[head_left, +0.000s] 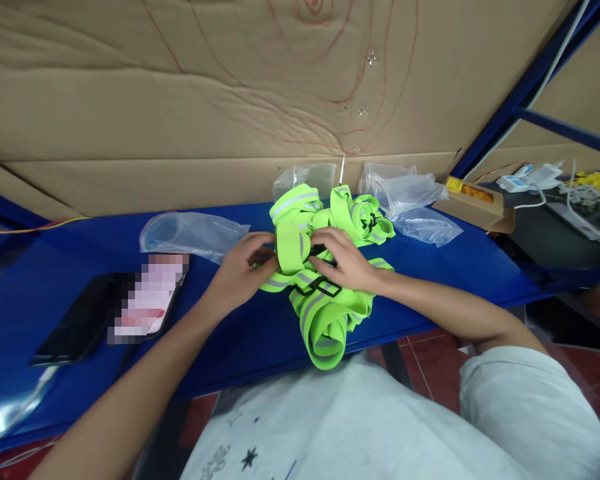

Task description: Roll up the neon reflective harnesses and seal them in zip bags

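Note:
A tangled pile of neon green straps [325,333] with grey reflective stripes lies on the blue table, its lower loop hanging at the front edge. Black buckles [329,287] show near its middle. My left hand [247,267] pinches the strap at the pile's left side, thumb and fingers closed round it. On the other side, my right hand [343,257] is closed on the strap near a black buckle part, partly hidden by the fingers. A raised green loop stands between both hands.
Two phones [77,320] [150,297] lie at the left, one with a cable. Clear plastic bags [193,233] [403,190] lie left and behind right. An open cardboard box [475,203] sits at the right. A cardboard wall [205,113] rises behind the blue table [230,353].

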Available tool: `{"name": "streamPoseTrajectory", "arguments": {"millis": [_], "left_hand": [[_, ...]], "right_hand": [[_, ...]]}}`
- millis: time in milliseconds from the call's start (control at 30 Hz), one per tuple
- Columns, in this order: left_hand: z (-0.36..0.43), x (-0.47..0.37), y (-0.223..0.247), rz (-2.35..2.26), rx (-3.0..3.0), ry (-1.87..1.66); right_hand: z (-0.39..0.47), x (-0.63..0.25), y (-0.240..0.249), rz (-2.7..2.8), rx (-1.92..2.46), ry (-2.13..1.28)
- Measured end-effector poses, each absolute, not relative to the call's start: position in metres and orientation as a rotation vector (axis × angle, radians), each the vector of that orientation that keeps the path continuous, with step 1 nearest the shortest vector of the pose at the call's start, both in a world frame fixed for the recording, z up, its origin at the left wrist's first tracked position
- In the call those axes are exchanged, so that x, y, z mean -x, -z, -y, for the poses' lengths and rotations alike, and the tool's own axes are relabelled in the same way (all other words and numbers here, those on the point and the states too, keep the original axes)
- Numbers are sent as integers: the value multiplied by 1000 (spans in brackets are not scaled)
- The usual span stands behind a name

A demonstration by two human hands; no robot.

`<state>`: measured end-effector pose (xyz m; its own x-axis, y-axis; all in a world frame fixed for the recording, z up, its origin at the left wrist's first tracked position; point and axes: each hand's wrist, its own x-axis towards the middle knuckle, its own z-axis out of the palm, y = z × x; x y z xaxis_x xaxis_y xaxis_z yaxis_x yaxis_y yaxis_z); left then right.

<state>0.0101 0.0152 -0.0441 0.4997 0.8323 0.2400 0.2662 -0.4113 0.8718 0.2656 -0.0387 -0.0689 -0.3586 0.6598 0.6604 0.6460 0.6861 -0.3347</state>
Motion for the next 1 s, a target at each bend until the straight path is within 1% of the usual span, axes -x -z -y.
{"name": "streamPoseTrajectory", "arguments": {"millis": [100,233,533,633,733,867,933,1000], "left_hand": [[-15,-10,44,-954,-1965,-825],[-13,-13,44,-994,-1957,-849],[-9,-14,40,-817,-1888,-891],[-8,-14,38,-781,-1724,-1012],[-7,-17,35,-752,-1425,-1148],[-6,-18,27,-638,-1163,-1108],[-6,-15,24,-577,-1152,-1134],[-5,-13,23,-535,-1287,-1172]], "right_hand": [[39,-266,69,2093,993,-13],[39,-266,68,2114,982,6],[42,-265,64,2117,1001,10],[42,-264,63,2121,1010,17],[42,-264,64,2136,992,69],[42,-265,67,2105,970,119],[43,-265,68,2083,964,134],[43,-265,68,2067,966,141]]}}
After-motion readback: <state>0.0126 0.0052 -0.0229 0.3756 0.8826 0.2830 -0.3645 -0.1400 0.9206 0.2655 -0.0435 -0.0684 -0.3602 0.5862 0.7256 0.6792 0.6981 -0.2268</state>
